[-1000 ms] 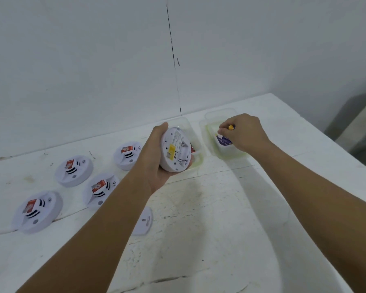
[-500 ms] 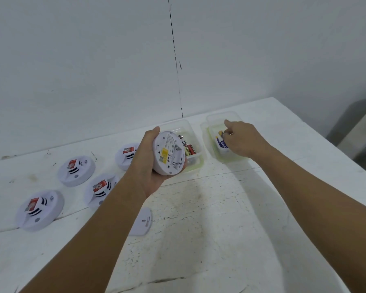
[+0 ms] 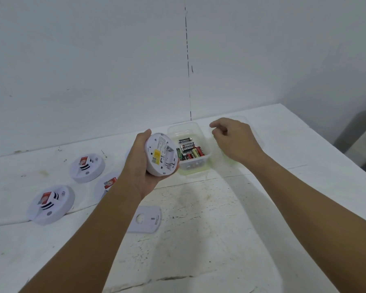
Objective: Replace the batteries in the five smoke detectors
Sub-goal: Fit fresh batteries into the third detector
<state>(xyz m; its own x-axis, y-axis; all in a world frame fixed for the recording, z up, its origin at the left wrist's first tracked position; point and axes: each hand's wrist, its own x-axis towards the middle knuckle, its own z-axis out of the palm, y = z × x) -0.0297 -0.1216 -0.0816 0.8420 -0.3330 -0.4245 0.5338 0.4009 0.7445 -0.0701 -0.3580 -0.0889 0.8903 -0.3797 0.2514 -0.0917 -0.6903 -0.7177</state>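
Note:
My left hand (image 3: 138,168) grips a white round smoke detector (image 3: 162,155), tilted with its back and open battery slot facing me. My right hand (image 3: 235,140) hovers with loosely curled fingers and nothing in it, above the gap between two clear plastic tubs. The left tub (image 3: 195,167) holds several batteries (image 3: 189,150). My right hand mostly covers the right tub (image 3: 259,137), hiding what is inside. The detector's white cover plate (image 3: 145,218) lies flat on the table beside my left forearm.
Three more detectors lie face up on the white table at left: one far (image 3: 87,167), one near (image 3: 51,205), one partly under my left arm (image 3: 107,185). A white wall rises behind. The table's right edge (image 3: 334,144) drops to a dark floor.
My right hand let go of the yellow-tipped battery in the right tub, then lifted and drifted left. My left hand brought the detector closer to the battery tub.

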